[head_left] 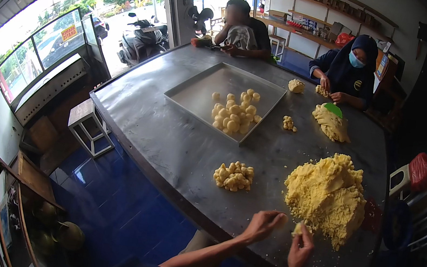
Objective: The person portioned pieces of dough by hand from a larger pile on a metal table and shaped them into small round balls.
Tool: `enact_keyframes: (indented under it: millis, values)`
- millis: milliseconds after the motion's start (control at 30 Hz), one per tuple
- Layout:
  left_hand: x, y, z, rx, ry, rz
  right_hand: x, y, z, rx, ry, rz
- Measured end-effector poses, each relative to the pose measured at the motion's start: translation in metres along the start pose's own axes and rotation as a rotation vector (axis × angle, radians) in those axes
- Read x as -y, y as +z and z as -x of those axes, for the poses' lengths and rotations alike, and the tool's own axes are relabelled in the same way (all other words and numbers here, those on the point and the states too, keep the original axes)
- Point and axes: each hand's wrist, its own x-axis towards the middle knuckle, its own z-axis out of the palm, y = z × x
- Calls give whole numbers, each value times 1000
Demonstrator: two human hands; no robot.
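Observation:
At the table's near edge, my left hand is closed, its fingertips pinching a small pale piece of dough, slightly blurred. Beside it my right hand grips a small lump of yellow crumbly paste between thumb and fingers. Just beyond my right hand rises a big heap of the same yellow crumbly paste, with crumbs scattered round its foot. Farther left sits a cluster of small dough pieces. A shallow metal tray on the table holds many smooth round dough balls.
The dark metal table spans the middle. Across it a masked co-worker handles dough pieces near a large dough mass with a green scraper. Another person sits at the far edge. A white stool stands left.

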Motion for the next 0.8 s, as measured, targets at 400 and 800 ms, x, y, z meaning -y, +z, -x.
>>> enact_keyframes:
  millis: [400,800]
  values:
    - [47,-4,-7,41,168,-338,42,26,-9,287,-202,65]
    - [41,-4,7,21,179,-334,48,35,-5,229,-85,70]
